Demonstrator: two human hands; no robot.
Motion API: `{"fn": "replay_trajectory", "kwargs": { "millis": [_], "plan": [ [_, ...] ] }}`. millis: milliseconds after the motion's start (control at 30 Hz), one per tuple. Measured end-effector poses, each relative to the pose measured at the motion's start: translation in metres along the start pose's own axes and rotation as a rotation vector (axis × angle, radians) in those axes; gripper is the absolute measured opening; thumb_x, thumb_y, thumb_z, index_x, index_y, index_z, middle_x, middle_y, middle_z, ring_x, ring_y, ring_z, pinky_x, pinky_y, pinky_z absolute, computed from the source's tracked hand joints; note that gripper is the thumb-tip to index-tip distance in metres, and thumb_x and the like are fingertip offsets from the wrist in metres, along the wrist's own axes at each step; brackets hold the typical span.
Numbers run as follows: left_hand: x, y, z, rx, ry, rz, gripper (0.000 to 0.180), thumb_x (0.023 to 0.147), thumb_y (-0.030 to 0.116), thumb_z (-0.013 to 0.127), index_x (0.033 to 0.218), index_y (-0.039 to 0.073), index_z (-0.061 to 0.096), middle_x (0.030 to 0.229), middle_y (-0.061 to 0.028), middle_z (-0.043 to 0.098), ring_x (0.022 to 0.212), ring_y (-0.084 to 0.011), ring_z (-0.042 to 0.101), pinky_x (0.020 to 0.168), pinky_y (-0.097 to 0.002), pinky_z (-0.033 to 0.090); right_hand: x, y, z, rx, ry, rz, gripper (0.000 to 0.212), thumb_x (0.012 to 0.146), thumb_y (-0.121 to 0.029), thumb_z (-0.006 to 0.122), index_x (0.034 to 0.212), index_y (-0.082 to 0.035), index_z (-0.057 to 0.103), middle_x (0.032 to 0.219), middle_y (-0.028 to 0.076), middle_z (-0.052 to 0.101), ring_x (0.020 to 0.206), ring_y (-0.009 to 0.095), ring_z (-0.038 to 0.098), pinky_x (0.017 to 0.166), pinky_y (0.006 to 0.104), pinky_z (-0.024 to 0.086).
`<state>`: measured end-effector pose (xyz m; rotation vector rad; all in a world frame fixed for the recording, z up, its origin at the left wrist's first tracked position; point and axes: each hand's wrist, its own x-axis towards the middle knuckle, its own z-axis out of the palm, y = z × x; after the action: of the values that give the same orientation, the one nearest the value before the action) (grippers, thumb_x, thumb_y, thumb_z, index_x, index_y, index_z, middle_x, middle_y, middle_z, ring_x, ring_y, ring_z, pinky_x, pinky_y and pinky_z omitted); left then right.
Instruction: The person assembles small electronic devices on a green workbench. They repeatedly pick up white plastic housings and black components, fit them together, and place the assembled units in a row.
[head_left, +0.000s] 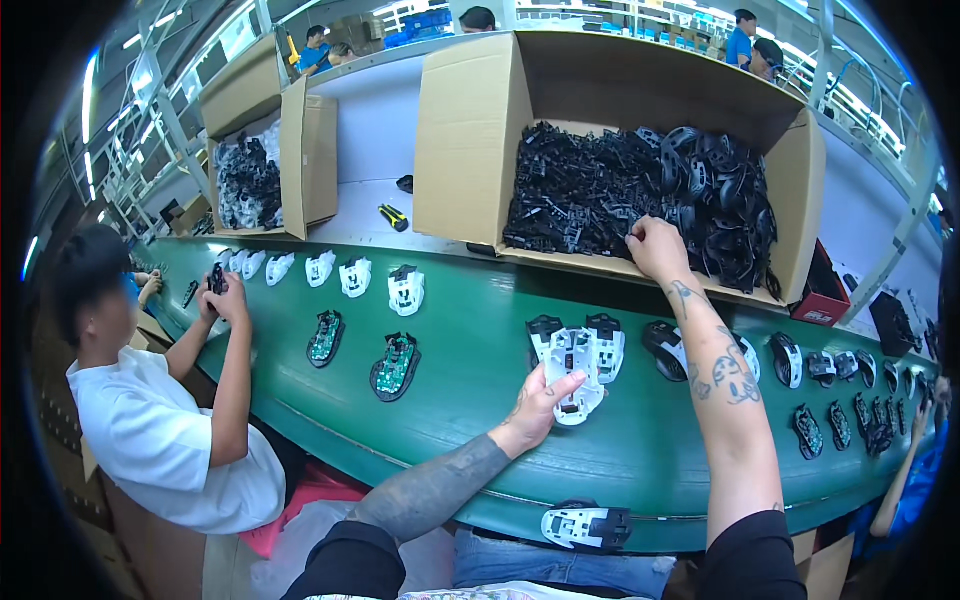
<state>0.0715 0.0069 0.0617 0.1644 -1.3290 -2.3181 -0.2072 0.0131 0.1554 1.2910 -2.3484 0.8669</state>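
1. White mouse shell (585, 360): clamped between thumb and fingers of left hand (532, 413), over green belt (470, 400); looks unfinished.
2. Black bases (396, 366) to left: with circuit boards already seated.
3. White shells (405, 290) beyond: apart from bases, so presumably unjoined yet.
4. Right hand (657, 250) at black parts (590, 190) in carton (465, 140): fingertips bunched, can't tell if gripping one.

Ref.: large carton (465, 140). Inside it, black parts (580, 190) overlap; right hand (662, 250) grip unreadable. Below it, left hand (532, 415) fingers hidden under white shell (572, 352). Left, co-worker (160, 440) face blurred. Lower right, blue sleeve (915, 485) cut off.
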Motion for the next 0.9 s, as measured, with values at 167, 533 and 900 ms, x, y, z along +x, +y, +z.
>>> {"fn": "replay_trajectory", "kwargs": {
  "millis": [167,533,900],
  "plan": [
    [0.002,0.001,-0.002,-0.001,0.005,-0.015,0.040,0.090,0.022,0.059,0.123,0.003,0.045,0.109,-0.0130,0.061,0.097,-0.0267,0.064,0.086,-0.0382,0.052,-0.012,0.005,-0.025,0.240,0.105,0.118,0.024,0.079,-0.025,0.067,0.081,-0.001,0.066,0.076,0.015,0.067,0.074,0.030,0.066,0.069,0.0363,0.050],
    [0.002,0.001,-0.002,0.037,-0.013,-0.019,0.043,0.089,0.022,0.059,0.125,0.005,0.043,0.110,-0.0134,0.061,0.096,-0.0262,0.064,0.084,-0.0375,0.052,-0.022,0.014,-0.035,0.244,0.069,0.218,0.027,0.076,-0.026,0.073,0.087,-0.003,0.065,0.076,0.013,0.067,0.071,0.024,0.066,0.069,0.0336,0.051],
    [-0.002,0.005,0.004,0.098,0.010,-0.021,0.046,0.087,0.019,0.067,0.127,0.009,0.045,0.116,-0.0086,0.061,0.104,-0.0201,0.060,0.085,-0.0340,0.052,-0.127,-0.037,-0.060,0.919,-0.082,0.248,0.029,0.085,-0.013,0.068,0.111,0.001,0.063,0.087,0.002,0.065,0.072,0.006,0.058,0.063,0.0210,0.048]
  ]
}}
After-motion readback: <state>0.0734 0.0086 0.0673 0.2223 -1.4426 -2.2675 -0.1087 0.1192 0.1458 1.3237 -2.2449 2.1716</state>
